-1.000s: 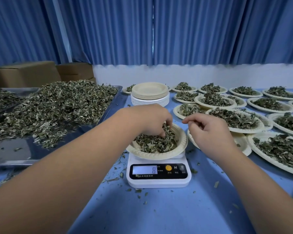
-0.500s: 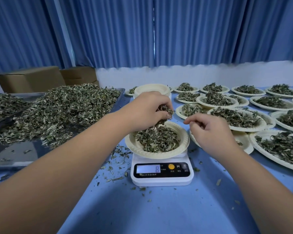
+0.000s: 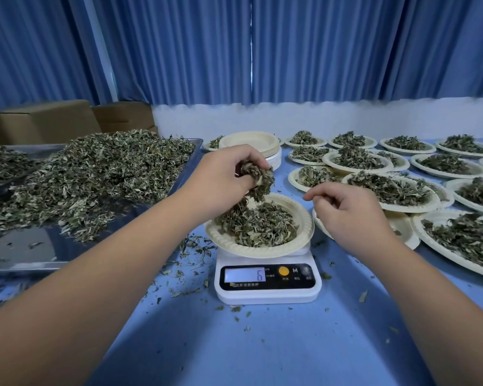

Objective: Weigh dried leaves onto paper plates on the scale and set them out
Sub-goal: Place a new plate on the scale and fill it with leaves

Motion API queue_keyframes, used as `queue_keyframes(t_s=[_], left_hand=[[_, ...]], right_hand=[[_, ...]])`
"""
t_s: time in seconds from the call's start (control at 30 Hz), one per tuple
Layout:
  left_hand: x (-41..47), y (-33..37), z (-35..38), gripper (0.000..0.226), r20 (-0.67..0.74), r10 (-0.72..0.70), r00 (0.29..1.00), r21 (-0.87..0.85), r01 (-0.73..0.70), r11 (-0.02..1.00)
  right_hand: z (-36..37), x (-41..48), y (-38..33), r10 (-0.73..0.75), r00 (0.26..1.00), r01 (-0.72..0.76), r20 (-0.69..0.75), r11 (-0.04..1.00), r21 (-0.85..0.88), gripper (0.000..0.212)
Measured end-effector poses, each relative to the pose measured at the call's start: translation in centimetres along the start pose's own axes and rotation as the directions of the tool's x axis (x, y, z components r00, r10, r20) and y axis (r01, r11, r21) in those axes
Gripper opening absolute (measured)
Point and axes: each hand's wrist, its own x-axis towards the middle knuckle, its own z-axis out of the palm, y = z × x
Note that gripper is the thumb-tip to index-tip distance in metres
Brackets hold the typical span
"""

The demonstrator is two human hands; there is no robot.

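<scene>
Dried leaves [image 3: 95, 174]: large heap on a metal tray [image 3: 25, 254], left on the blue worktop [image 3: 262, 344]. Filled plates [image 3: 391, 190]: set out right. Scale [image 3: 268, 291]: centre, carrying a plate [image 3: 229, 243] of leaves. Left hand [image 3: 226, 174]: grips a tuft [image 3: 258, 179] above that plate. Right hand [image 3: 349, 215]: loosely curled, empty, beside it.

This is looking like a small herb-packing workroom, where dried leaves [image 3: 95, 174] are lying heaped on a metal tray [image 3: 25, 254], filled paper plates [image 3: 402, 209] are crowding a blue table [image 3: 262, 344] around a scale [image 3: 267, 295], and cardboard boxes [image 3: 39, 121] are standing before blue curtains [image 3: 346, 45].
</scene>
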Motion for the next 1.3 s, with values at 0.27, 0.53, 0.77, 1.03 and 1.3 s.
queue_keyframes(t_s=[0.27,0.53,0.77,1.03,1.3], left_hand=[[-0.1,0.2,0.5,0.033,-0.035,0.036,0.999,0.039,-0.034,0.999],[-0.8,0.1,0.1,0.047,-0.168,-0.130,0.977,-0.206,0.095,0.974],[-1.1,-0.1,0.5,0.052,-0.098,-0.094,0.991,-0.097,0.085,0.992],[-1.1,-0.1,0.5,0.026,-0.128,0.005,0.992,-0.091,-0.017,0.996],[-1.4,-0.2,0.6,0.026,-0.174,-0.015,0.985,-0.210,-0.022,0.977]], right_hand=[[0.0,0.1,0.1,0.004,1.000,-0.004,0.001,1.000,-0.019,0.034],[0.0,0.1,0.1,0.000,1.000,0.000,0.001,1.000,-0.004,0.037],[0.1,0.1,0.2,0.005,1.000,-0.005,0.000,1.000,0.010,0.039],[0.0,0.0,0.2,0.010,1.000,-0.010,0.004,1.000,0.008,0.038],[-0.1,0.0,0.1,0.001,1.000,-0.001,-0.002,1.000,-0.017,0.039]])
